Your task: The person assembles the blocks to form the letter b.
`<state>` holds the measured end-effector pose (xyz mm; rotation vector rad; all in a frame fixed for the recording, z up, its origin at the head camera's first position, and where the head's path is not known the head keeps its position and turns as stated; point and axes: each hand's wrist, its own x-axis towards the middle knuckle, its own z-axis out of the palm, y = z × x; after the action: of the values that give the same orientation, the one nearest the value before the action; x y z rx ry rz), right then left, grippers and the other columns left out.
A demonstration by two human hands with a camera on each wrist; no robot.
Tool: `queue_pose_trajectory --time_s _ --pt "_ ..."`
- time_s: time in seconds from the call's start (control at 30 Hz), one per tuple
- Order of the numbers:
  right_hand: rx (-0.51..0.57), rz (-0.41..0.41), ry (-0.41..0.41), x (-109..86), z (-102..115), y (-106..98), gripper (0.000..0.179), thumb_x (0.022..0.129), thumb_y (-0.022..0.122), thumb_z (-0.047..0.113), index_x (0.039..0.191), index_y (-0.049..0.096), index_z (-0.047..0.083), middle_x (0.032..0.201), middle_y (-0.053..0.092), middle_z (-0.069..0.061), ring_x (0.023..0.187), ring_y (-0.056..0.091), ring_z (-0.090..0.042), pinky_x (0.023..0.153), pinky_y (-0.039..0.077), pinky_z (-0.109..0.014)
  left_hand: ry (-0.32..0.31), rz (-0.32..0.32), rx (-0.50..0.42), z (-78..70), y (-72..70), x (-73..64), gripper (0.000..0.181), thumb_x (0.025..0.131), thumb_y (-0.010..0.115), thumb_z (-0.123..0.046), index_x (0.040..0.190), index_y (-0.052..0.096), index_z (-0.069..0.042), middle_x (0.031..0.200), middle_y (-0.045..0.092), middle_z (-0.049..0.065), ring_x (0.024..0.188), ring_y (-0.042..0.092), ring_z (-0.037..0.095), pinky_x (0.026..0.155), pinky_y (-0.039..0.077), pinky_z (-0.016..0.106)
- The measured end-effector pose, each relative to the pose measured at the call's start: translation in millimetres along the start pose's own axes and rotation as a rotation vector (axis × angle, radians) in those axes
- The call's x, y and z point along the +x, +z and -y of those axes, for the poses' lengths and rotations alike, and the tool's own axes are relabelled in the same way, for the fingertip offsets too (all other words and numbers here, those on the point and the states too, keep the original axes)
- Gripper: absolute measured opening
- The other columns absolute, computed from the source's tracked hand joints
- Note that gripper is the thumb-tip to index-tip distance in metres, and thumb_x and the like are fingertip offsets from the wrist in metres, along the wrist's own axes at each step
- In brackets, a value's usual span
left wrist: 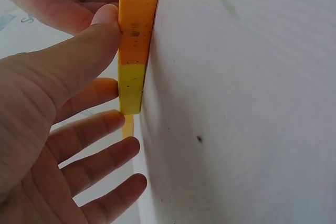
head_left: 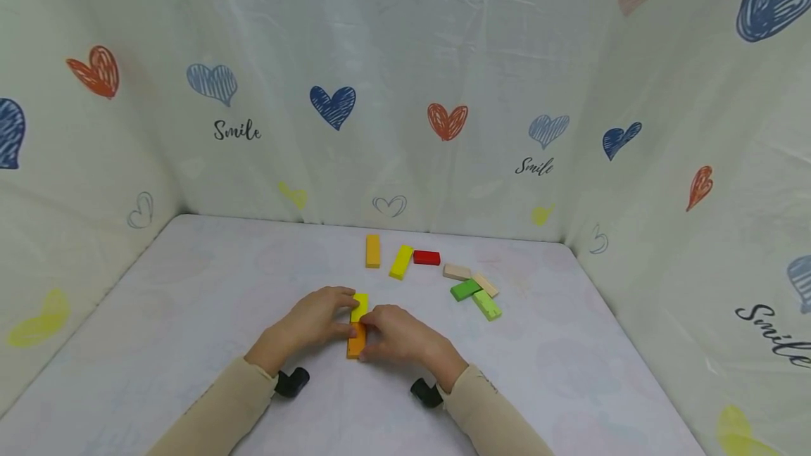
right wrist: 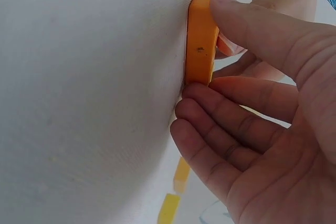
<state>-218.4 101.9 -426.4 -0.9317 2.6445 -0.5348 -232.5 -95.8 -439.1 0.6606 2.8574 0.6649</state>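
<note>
An orange block (head_left: pixel 355 343) and a yellow block (head_left: pixel 360 307) lie flat on the table, end to end in one line. My left hand (head_left: pixel 315 315) is at their left side. In the left wrist view its thumb (left wrist: pixel 100 38) touches the orange block and its fingertips touch the yellow block, two reaching its far end. From the right, my right hand (head_left: pixel 405 336) grips the orange block, with the thumb (right wrist: pixel 247 17) at its near end and fingers along its side. The right fingers partly hide where the blocks meet.
Farther back lie an amber block (head_left: pixel 372 252), another yellow block (head_left: pixel 400 262) and a red block (head_left: pixel 426 257). To their right, beige (head_left: pixel 456 271), tan (head_left: pixel 486 285), green (head_left: pixel 465 290) and light green blocks (head_left: pixel 487 306) lie close together. Heart-printed cloth (head_left: pixel 393 167) surrounds the white table (head_left: pixel 253 252).
</note>
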Motion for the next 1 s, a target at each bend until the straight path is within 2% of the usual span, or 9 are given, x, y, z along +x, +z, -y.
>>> queue_pose_trajectory --time_s 0.13,0.23,0.37,0.47,0.6,1.0 --pt "0.003 -0.001 0.005 -0.5 0 -1 0.053 0.08 0.077 0.039 0.123 0.064 0.012 0.11 0.062 0.01 0.098 0.052 -0.006 0.094 0.046 -0.025 0.01 0.01 -0.014 1.1 -1.0 -0.7 0.051 0.077 0.078 -0.038 0.119 0.067 -0.012 0.137 0.052 0.007 0.127 0.046 0.029 0.107 0.036 0.048" --pt "0.009 -0.012 0.017 -0.3 -4 -1 0.052 0.079 0.077 0.04 0.122 0.064 0.013 0.105 0.059 0.01 0.093 0.051 -0.006 0.086 0.047 -0.022 0.021 0.031 -0.024 3.4 -2.2 -0.8 0.054 0.077 0.079 -0.039 0.121 0.066 -0.011 0.139 0.051 0.007 0.129 0.044 0.028 0.108 0.035 0.048" --pt "0.008 -0.04 0.027 0.3 -9 -2 0.052 0.079 0.078 0.04 0.121 0.065 0.012 0.108 0.056 0.007 0.092 0.051 -0.007 0.081 0.048 -0.02 0.046 0.042 -0.022 5.8 -2.6 -0.3 0.056 0.076 0.079 -0.039 0.122 0.065 -0.01 0.139 0.051 0.008 0.129 0.045 0.029 0.107 0.035 0.048" --pt "0.004 -0.044 0.012 1.5 -10 -1 0.053 0.079 0.078 0.039 0.122 0.064 0.011 0.117 0.057 0.005 0.1 0.052 -0.007 0.09 0.046 -0.022 0.054 0.038 -0.018 6.4 -2.2 0.3 0.056 0.076 0.079 -0.04 0.122 0.066 -0.01 0.138 0.051 0.008 0.129 0.045 0.029 0.107 0.036 0.048" --pt "-0.001 -0.03 0.001 2.4 -10 0 0.054 0.08 0.077 0.04 0.123 0.063 0.011 0.119 0.057 0.006 0.107 0.051 -0.008 0.098 0.044 -0.026 0.045 0.039 -0.015 5.5 -2.1 0.3 0.057 0.076 0.079 -0.04 0.122 0.066 -0.01 0.139 0.051 0.007 0.129 0.044 0.029 0.107 0.035 0.048" --pt "-0.036 -0.015 0.022 0.0 -4 -1 0.057 0.08 0.076 0.042 0.125 0.062 0.01 0.12 0.058 0.004 0.109 0.052 -0.009 0.099 0.044 -0.027 0.026 0.064 -0.004 2.0 -2.5 -0.9 0.057 0.077 0.078 -0.039 0.125 0.065 -0.011 0.14 0.05 0.006 0.129 0.044 0.028 0.107 0.036 0.047"
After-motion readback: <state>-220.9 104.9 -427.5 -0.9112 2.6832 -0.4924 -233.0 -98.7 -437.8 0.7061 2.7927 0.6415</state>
